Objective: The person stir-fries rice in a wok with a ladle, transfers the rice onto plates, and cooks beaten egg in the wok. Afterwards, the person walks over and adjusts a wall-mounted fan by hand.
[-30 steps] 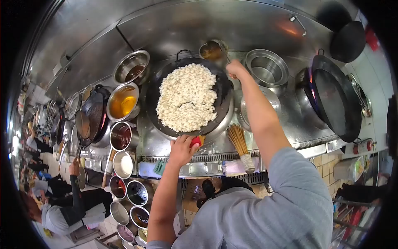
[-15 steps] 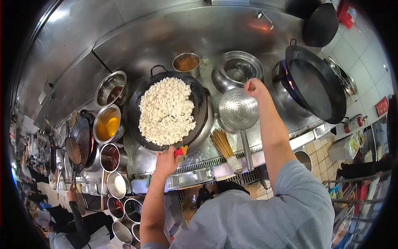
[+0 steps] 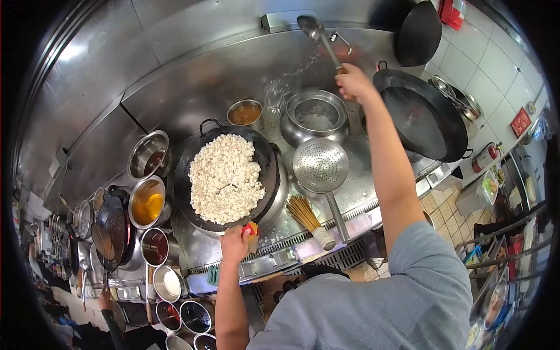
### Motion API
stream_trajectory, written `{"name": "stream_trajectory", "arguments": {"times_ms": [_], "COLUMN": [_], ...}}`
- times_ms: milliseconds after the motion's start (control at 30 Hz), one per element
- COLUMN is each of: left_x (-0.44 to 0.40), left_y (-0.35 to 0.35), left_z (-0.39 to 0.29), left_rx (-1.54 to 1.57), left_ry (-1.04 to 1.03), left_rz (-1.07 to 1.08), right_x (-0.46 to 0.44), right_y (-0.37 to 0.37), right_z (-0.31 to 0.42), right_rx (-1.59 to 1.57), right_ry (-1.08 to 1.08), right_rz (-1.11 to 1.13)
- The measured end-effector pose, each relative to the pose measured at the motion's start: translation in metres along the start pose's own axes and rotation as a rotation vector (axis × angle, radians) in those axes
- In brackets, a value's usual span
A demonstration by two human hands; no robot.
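Note:
My right hand (image 3: 352, 81) is closed round the handle of a ladle (image 3: 310, 27), whose bowl is raised near the back wall. Splashed water (image 3: 280, 96) flies between the ladle and a round steel pot of water (image 3: 315, 116). At the near rim of a black wok (image 3: 273, 175), my left hand (image 3: 234, 242) is closed on a red and yellow cloth (image 3: 251, 229); whether it also grips the wok's handle is hidden. Pale, crumbly rice-like food (image 3: 226, 178) covers much of the wok. Between my arms lie a perforated strainer (image 3: 321, 165) and a bamboo brush (image 3: 311, 221).
A second wok (image 3: 423, 116) with steaming liquid stands at right. A small pot of brown sauce (image 3: 245, 112) is behind the food. Bowls of oil (image 3: 148, 202) and several seasoning pots (image 3: 168, 284) line the left. Another person's hand (image 3: 105, 300) shows at far left.
My right hand has swung up and back from the water pot, bringing the ladle into sight with water splashing. My left hand stays by the wok rim. The whole view has shifted slightly.

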State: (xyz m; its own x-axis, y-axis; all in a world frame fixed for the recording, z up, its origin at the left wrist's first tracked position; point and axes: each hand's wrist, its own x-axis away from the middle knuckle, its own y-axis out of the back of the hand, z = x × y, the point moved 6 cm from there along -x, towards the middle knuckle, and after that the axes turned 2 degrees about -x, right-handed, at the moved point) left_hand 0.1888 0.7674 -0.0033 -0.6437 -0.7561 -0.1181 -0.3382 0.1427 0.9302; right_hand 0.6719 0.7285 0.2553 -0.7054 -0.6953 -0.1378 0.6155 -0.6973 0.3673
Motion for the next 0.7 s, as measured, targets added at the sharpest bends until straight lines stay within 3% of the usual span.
{"name": "stream_trajectory", "arguments": {"times_ms": [100,133,200,267,300,333,467,567,600,667,700], "left_x": [0.0,0.0,0.0,0.001,0.001,0.001,0.004,0.005,0.004,0.003,0.004], "left_y": [-0.003,-0.002,-0.002,-0.003,-0.003,0.0,0.004,0.002,0.001,0.001,0.0], "left_z": [0.005,0.004,0.002,0.004,0.002,0.001,-0.001,0.0,0.001,0.001,0.001], "left_rx": [-0.003,0.001,0.006,0.025,0.026,0.025,0.036,0.012,0.009,0.001,0.0], "left_ry": [-0.001,-0.007,-0.024,-0.02,-0.028,-0.023,-0.013,0.011,0.025,0.042,0.041], "left_rz": [-0.003,-0.013,-0.02,-0.037,-0.036,-0.048,-0.099,-0.069,-0.035,-0.02,-0.011], "right_x": [0.04,0.04,0.039,0.023,0.023,0.027,0.061,0.072,0.067,0.045,0.029], "right_y": [0.046,0.06,0.06,0.056,0.042,0.024,-0.025,-0.057,-0.064,-0.085,-0.094], "right_z": [-0.004,-0.017,-0.058,-0.097,-0.109,-0.126,-0.19,-0.202,-0.208,-0.217,-0.232], "right_rx": [-0.944,-0.943,-1.437,-0.638,-0.241,-0.071,-0.299,-0.019,-0.021,0.416,0.414], "right_ry": [-0.063,-0.059,-0.242,-0.156,-0.181,-0.213,-0.355,-0.357,-0.361,-0.292,-0.289], "right_rz": [0.204,0.199,0.303,-0.026,-0.119,-0.074,0.069,-0.019,-0.003,0.146,0.171]}}
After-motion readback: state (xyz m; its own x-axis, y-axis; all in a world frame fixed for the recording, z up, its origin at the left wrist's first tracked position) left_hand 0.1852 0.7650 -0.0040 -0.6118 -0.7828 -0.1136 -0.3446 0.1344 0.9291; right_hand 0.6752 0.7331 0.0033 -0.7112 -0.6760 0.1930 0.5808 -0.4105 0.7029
